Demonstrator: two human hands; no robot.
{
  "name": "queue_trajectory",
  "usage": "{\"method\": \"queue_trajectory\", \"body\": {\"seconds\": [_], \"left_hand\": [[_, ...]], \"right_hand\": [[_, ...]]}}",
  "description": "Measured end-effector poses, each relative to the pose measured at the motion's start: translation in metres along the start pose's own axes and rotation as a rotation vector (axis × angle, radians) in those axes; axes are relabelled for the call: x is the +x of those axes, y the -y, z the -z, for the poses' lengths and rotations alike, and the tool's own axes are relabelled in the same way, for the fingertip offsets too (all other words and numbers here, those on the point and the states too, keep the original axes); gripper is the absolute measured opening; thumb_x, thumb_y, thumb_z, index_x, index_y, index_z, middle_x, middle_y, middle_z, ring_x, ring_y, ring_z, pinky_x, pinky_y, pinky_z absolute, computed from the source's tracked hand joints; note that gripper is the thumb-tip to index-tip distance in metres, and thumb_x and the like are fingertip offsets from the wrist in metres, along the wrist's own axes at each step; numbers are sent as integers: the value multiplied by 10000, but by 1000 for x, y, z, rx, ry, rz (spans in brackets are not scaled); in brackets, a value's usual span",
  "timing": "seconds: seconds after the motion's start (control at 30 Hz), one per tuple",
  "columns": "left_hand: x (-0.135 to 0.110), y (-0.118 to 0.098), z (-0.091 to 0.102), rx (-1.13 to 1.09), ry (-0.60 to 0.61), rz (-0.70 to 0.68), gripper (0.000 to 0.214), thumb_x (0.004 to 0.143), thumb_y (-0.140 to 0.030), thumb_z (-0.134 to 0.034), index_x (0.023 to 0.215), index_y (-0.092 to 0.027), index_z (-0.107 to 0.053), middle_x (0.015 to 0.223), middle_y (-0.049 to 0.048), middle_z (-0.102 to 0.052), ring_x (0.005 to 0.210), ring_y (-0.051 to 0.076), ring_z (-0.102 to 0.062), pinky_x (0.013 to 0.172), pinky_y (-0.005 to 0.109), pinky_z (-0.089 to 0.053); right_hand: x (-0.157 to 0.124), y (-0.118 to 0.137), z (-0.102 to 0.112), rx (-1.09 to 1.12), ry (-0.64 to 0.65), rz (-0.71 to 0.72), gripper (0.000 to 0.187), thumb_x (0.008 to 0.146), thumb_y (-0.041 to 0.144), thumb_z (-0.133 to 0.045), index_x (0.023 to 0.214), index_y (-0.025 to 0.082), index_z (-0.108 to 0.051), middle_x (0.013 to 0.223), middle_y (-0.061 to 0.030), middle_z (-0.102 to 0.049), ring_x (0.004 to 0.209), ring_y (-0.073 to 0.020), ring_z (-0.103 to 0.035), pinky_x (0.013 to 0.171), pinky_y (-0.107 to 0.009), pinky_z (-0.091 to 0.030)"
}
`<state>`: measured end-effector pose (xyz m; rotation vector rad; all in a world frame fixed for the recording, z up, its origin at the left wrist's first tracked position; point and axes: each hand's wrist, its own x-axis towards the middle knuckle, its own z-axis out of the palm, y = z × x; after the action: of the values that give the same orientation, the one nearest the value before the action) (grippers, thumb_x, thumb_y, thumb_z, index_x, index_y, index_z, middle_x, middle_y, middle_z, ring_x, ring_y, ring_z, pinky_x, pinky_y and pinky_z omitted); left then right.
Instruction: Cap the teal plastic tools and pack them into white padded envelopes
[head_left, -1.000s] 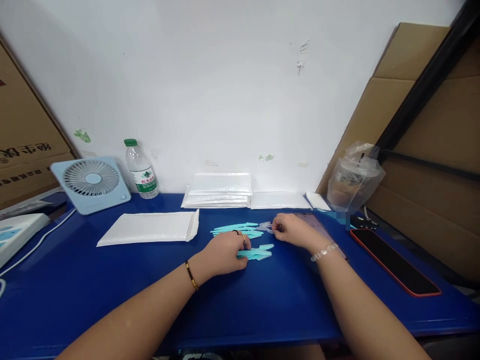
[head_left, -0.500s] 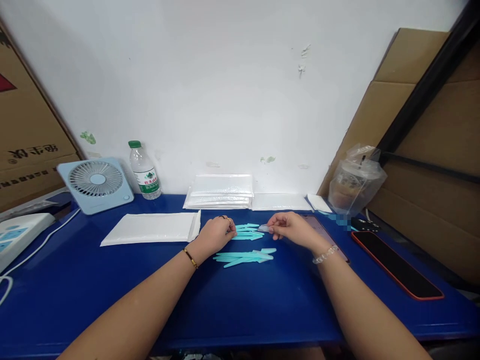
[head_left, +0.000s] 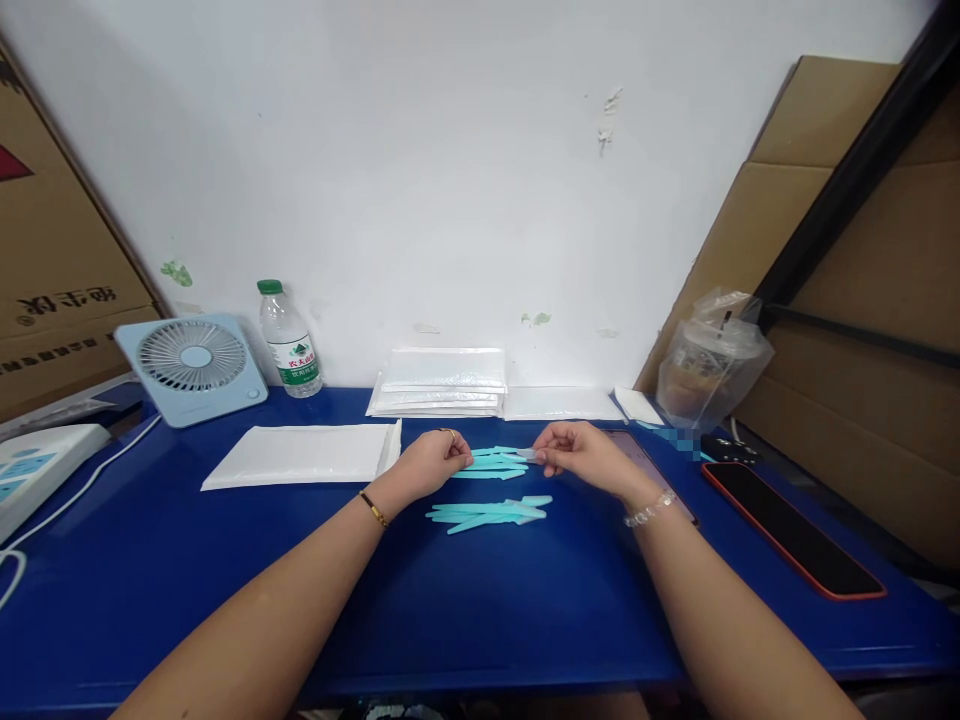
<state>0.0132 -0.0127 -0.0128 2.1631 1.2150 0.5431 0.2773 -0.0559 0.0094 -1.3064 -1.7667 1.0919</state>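
Turquoise eyebrow razors lie in two groups on the blue table (head_left: 480,600). My left hand (head_left: 435,460) pinches the handle end of an eyebrow razor (head_left: 510,457) above the farther group. Opposite it, my right hand (head_left: 574,450) has thumb and fingers closed on a small clear blade cap (head_left: 530,454), which meets the other end of that razor. How far the cap sits over the blade cannot be made out. Nearer to me is a loose pile of several razors (head_left: 487,514), with pale capped ends pointing right.
A white padded mailer (head_left: 300,455) lies left; more mailers (head_left: 442,385) are stacked by the wall. Around them stand a blue fan (head_left: 196,362), a water bottle (head_left: 291,345) and a bagged drink cup (head_left: 705,370). A red-edged phone (head_left: 795,530) lies right, another phone (head_left: 637,455) beneath my right forearm.
My left hand has lifted a razor from the farther group and turned slightly. The cap in my right hand, earlier apart, now meets the razor's end.
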Motion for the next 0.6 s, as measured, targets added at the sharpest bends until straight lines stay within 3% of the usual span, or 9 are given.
{"method": "queue_trajectory", "body": {"seconds": [0.23, 0.4, 0.5, 0.6], "left_hand": [[-1, -7, 2, -53, 12, 8, 322, 776, -475, -523, 833, -169, -604, 722, 13, -597, 642, 138, -524, 555, 234, -393], [-9, -18, 0, -47, 140, 8, 278, 757, -439, -547, 805, -177, -626, 706, 10, -616, 635, 142, -548, 540, 227, -397], [-12, -23, -1, 14, 216, 17, 242, 745, -415, -567, 800, -189, -637, 739, 13, -639, 656, 150, -570, 528, 223, -389], [-13, -26, 0, 172, 145, -39, 209, 767, -376, -559, 853, -206, -646, 800, 16, -647, 711, 160, -584, 581, 235, -394]], "right_hand": [[-2, 8, -5, 57, 48, 5, 316, 720, 420, -685, 837, 133, -625, 659, -34, -657, 609, -130, -622, 610, -262, -501], [-3, 5, -6, 47, 179, 3, 316, 742, 417, -657, 887, 138, -628, 696, -38, -671, 645, -145, -640, 619, -268, -499], [-2, -2, 2, -177, 70, 31, 236, 789, 370, -594, 852, 150, -652, 722, -35, -663, 646, -142, -618, 614, -262, -477], [0, -9, 5, -466, -120, 87, 139, 780, 269, -579, 823, 172, -668, 742, -32, -647, 653, -142, -583, 608, -254, -447]]}}
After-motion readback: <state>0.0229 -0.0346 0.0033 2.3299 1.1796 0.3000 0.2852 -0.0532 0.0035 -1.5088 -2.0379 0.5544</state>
